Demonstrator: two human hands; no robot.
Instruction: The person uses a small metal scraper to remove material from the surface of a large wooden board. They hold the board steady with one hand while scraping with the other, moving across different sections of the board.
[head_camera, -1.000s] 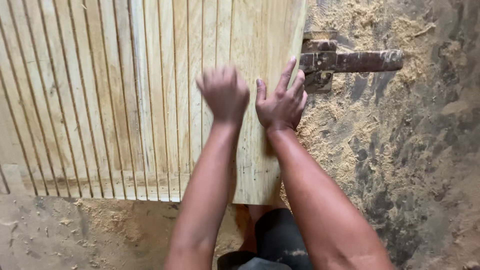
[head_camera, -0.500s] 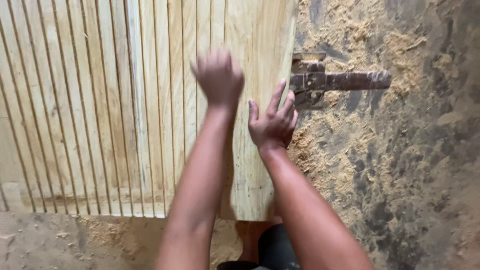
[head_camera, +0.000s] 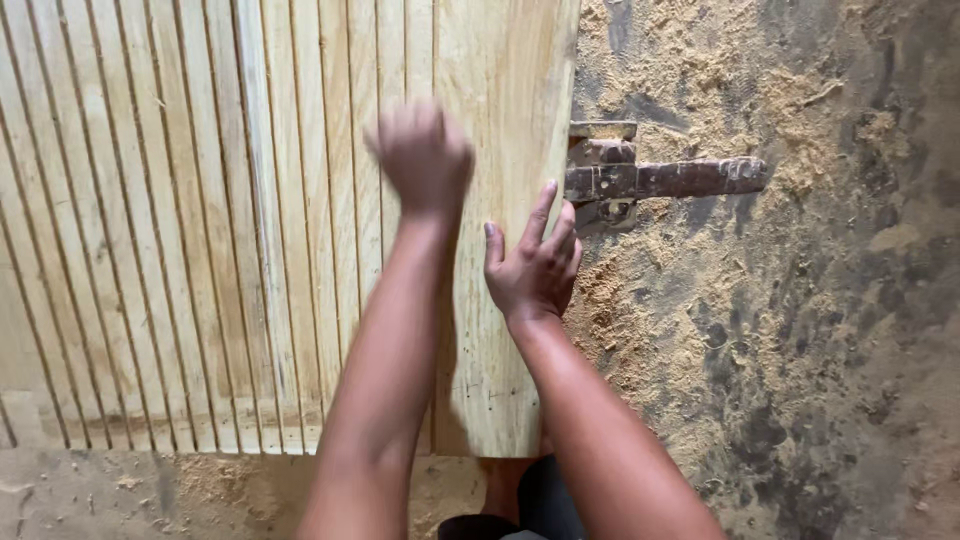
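Two hands on boards | right hand (head_camera: 535, 268) flat, fingers spread, on wide plank (head_camera: 505, 120) | left hand (head_camera: 422, 155) blurred, openness unclear

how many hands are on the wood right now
2: left hand, blurred, over the narrow strips; right hand flat on the wide board, beside the rusty metal bracket.

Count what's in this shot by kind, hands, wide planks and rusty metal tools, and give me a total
Hands: 2, left hand and right hand
Wide planks: 1, wide plank
Rusty metal tools: 1, rusty metal tool
Total: 4
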